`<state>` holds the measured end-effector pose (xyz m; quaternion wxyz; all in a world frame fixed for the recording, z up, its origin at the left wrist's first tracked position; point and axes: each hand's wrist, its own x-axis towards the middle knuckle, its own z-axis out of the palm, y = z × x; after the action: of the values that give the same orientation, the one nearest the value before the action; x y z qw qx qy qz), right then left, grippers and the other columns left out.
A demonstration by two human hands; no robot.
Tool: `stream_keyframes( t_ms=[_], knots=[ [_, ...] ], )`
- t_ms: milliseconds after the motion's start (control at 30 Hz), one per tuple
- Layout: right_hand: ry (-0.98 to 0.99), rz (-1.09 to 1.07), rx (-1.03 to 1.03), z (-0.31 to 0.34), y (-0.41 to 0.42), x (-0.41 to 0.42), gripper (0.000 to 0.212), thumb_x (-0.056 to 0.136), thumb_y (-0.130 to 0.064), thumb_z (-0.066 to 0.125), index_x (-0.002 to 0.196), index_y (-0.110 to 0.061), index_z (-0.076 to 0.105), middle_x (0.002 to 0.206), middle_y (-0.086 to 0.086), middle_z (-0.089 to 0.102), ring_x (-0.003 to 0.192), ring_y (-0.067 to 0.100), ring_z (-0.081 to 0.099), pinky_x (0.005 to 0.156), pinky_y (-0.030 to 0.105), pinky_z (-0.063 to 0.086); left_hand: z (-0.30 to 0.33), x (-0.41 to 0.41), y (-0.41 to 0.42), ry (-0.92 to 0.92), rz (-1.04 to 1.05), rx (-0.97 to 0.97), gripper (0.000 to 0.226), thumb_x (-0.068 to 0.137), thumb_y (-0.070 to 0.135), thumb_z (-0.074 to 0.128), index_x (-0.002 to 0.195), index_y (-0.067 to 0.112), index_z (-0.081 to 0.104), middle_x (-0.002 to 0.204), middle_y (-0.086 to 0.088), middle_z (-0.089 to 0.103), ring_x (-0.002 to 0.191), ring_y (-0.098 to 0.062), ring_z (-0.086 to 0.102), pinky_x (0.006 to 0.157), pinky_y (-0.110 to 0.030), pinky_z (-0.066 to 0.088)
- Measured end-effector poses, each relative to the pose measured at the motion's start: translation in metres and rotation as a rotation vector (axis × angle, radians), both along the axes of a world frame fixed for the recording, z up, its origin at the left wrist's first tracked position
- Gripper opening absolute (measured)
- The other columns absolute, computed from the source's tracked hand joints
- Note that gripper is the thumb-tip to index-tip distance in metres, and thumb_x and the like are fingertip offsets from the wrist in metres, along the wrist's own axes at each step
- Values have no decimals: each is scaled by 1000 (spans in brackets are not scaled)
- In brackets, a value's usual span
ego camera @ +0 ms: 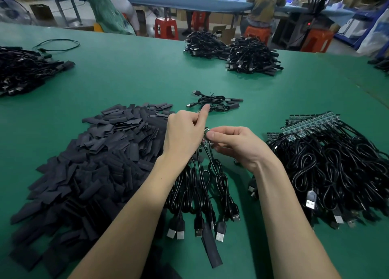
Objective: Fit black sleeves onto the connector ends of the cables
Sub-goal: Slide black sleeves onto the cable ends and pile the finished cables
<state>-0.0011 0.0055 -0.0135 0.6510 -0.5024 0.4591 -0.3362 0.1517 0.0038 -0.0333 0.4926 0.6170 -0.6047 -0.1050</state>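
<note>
Both hands met above the middle of the green table (130,72). The right hand (237,146) pinched a small green board (205,138) at the end of a cable, thumb and fingertips curled onto it. The left hand (185,134) was curled against the same board from the left, its forefinger raised; whether it gripped the board or anything else I could not tell. From the board, a bunch of cables (202,192) hung down between the forearms, their USB plugs (220,233) lying on the table nearest the person. One loose sleeve (211,251) lay beside those plugs. A big heap of sleeves (90,165) covered the table to the left. A pile of cables with bare boards (328,165) lay to the right. Just beyond the hands lay two sleeved cables (216,103). Farther off sat more cable heaps (250,56), and another at far left (23,70).
</note>
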Motion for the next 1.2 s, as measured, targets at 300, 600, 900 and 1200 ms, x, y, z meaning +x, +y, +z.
stream_keyframes(
  t_ms=[300, 600, 900, 1200],
  knots=[
    [-179, 19, 172, 2, 2, 2, 4, 63, -12, 78, 63, -15, 80, 66, -3, 70, 52, 4, 60, 56, 15, 54, 0, -2, 1, 92, -77, -143, 70, 100, 42, 58, 46, 11, 28, 43, 0, 20, 44, -14, 21, 48, -19, 23],
    [-240, 18, 239, -3, 2, 4, 5, 64, -10, 78, 64, -14, 79, 64, -2, 68, 53, 5, 61, 54, 15, 54, -1, -1, 0, 113, -122, -137, 69, 101, 36, 58, 43, 18, 26, 39, 4, 21, 40, -11, 22, 48, -15, 24],
    [-264, -7, 255, -4, 4, 7, 9, 67, -7, 74, 61, -14, 78, 61, -1, 66, 50, 5, 60, 52, 13, 53, -2, -2, 0, 117, -136, -119, 69, 102, 35, 57, 44, 15, 26, 40, 6, 19, 41, -11, 21, 49, -17, 22],
    [-288, -14, 270, -7, 5, 9, 7, 65, -7, 75, 62, -13, 79, 63, 0, 67, 51, 5, 61, 49, 14, 52, -3, -2, 1, 144, -152, -106, 69, 102, 32, 57, 43, 19, 25, 38, 6, 19, 39, -11, 22, 48, -15, 22]
  ],
)
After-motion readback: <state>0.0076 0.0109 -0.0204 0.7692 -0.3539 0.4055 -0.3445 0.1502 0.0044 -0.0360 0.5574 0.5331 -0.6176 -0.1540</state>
